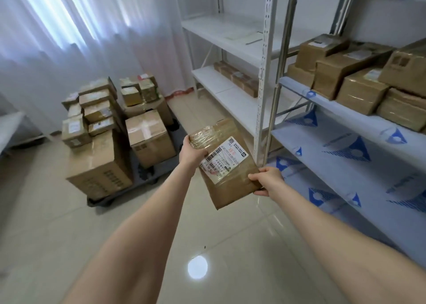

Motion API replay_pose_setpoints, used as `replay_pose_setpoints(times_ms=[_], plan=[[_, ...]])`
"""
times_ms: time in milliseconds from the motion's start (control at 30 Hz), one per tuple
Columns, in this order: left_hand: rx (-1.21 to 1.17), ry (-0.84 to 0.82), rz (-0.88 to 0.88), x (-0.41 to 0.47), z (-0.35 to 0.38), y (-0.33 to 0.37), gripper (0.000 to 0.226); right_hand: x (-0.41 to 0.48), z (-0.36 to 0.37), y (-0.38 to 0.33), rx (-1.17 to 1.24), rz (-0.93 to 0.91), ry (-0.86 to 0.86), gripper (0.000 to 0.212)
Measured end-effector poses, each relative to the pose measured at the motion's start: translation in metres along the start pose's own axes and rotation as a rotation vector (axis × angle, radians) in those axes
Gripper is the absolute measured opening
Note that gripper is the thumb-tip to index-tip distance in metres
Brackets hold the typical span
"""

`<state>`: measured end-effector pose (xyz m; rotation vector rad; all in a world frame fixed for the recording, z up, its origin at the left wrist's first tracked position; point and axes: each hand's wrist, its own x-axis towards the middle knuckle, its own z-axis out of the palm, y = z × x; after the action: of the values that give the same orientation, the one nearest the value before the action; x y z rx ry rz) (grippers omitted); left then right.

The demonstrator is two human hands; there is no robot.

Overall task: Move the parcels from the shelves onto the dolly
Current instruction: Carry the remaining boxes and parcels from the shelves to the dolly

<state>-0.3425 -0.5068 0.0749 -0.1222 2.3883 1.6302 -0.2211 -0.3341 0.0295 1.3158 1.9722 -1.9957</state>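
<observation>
Above the floor [69, 234]: one taped parcel [224, 163], gripped at opposite edges by left hand [192, 152] and right hand [267, 180]; loaded dolly [147, 176] beyond.

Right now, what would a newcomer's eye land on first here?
The flat brown parcel with its white label, held mid-air at centre by the left hand and right hand. Behind it to the left, the dolly is piled with boxes; on the right, more parcels sit on the blue-wrapped shelf.
</observation>
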Motion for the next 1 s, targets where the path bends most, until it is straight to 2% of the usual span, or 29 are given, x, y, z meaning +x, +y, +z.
replay_pose_setpoints(times_ms=[100, 233, 433, 733, 900, 1000], plan=[[-0.001, 0.036, 0.003, 0.024, -0.046, -0.014, 0.076, 0.013, 0.056, -0.009, -0.039, 0.011, -0.042, 0.030], [-0.008, 0.072, -0.044, 0.061, -0.102, -0.029, 0.089, 0.022, 0.122, -0.027, -0.072, 0.012, -0.085, 0.030], [-0.058, 0.155, -0.066, 0.102, -0.157, -0.037, 0.090, 0.037, 0.191, -0.054, -0.109, 0.003, -0.143, 0.034], [-0.140, 0.237, -0.118, 0.183, -0.212, -0.034, 0.077, 0.090, 0.284, -0.115, -0.201, -0.029, -0.249, 0.032], [-0.144, 0.273, -0.149, 0.240, -0.233, -0.014, 0.091, 0.134, 0.328, -0.163, -0.229, -0.050, -0.310, 0.031], [-0.163, 0.307, -0.151, 0.268, -0.243, -0.002, 0.091, 0.158, 0.354, -0.187, -0.259, -0.052, -0.334, 0.033]])
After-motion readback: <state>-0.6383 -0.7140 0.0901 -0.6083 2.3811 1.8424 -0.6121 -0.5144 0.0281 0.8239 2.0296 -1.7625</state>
